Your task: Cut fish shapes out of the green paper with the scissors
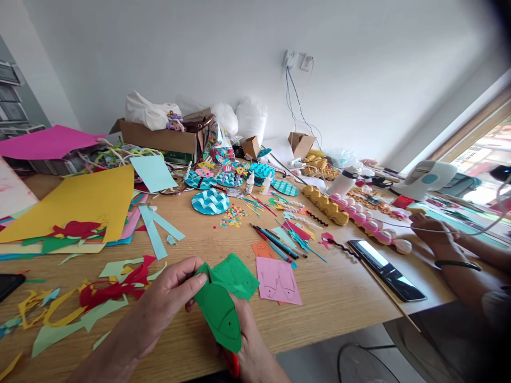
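Near the table's front edge my left hand (181,284) pinches the upper end of a green paper piece (221,314) with a fish drawn on it. Behind that paper is my right hand (251,330), closed on scissors; their red handle (230,364) shows below, while the blades are hidden. Another green sheet (235,276) with fish outlines lies just beyond my hands. To its right is a pink sheet (279,280) with two drawn fish, and part of an orange sheet (263,249) shows behind it.
Pens (275,242) and a phone (386,269) lie to the right. Coloured scraps (115,284) and a yellow sheet (80,194) are on the left. Glue bottles (249,183) and blue wavy discs (209,202) stand farther back. Another person's hands (433,234) work at the right.
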Available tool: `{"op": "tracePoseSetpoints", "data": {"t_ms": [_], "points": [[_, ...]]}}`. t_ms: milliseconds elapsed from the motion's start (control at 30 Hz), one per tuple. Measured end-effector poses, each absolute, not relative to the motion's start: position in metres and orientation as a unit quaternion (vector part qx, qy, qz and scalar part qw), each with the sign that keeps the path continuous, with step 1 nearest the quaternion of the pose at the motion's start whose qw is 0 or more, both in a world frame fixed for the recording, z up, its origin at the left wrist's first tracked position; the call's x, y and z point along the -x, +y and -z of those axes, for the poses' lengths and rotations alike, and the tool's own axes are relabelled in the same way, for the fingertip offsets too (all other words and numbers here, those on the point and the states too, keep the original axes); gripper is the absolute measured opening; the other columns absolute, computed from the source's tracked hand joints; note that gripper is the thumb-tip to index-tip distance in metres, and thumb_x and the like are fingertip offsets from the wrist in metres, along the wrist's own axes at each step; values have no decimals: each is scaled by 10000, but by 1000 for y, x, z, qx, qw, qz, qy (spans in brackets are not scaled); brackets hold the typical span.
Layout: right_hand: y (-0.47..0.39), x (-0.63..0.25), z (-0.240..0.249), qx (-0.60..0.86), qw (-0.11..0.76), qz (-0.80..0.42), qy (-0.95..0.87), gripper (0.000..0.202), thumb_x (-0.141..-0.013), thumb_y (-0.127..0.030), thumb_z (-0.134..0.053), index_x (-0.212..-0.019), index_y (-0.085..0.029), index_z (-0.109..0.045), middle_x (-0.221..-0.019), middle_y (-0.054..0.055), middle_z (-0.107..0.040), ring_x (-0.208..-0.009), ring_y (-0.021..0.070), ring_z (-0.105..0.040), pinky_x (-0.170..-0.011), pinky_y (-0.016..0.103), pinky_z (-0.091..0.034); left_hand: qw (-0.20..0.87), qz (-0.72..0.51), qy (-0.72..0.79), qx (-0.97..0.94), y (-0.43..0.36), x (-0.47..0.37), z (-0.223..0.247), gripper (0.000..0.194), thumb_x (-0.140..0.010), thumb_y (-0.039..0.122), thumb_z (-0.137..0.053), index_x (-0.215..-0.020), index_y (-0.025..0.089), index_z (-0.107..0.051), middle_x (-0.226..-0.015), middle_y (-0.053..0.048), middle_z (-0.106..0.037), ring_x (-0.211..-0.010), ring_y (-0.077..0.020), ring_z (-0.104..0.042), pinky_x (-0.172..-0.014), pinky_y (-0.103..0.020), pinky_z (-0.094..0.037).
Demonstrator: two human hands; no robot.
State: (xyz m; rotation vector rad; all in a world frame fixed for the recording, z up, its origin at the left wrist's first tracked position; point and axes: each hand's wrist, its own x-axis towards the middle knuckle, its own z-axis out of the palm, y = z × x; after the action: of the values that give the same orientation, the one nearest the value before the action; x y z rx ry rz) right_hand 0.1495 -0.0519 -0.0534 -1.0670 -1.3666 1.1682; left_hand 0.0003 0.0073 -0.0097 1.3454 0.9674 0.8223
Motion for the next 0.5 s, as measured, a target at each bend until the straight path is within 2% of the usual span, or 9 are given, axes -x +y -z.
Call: {"op": "tracePoseSetpoints", "data": {"t_ms": [167, 333, 500], "points": [[-51, -148, 46, 409, 513, -484, -579, 587, -836, -698, -532, -1062, -190, -719, -700, 47, -619, -662, 196, -553, -616, 278, -491, 595, -368, 438, -564, 6, -3, 8, 253, -755, 414, -623, -599, 220, -581, -588, 49, -480, -579, -133, -435, -521, -226, -387], [-49, -147, 35, 390, 516, -462, -607, 534, -906, -648, -461, -939, -204, -754, -794, 77, -665, -839, 236, -594, -826, 319, -478, 596, -361, 443, -564, 6, -4, 6, 260, -748, 419, -627, -596, 219, -561, -586, 53, -459, -584, -135, -425, -522, -230, -384], [-51, -149, 34, 401, 516, -450, -608, 563, -878, -682, -487, -986, -196, -749, -856, 83, -672, -886, 237, -583, -843, 314, -474, 603, -347, 439, -569, 5, -3, 5, 252, -760, 422, -607, -623, 218, -551, -596, 58, -457, -583, -131, -421, -527, -230, -373]]}}
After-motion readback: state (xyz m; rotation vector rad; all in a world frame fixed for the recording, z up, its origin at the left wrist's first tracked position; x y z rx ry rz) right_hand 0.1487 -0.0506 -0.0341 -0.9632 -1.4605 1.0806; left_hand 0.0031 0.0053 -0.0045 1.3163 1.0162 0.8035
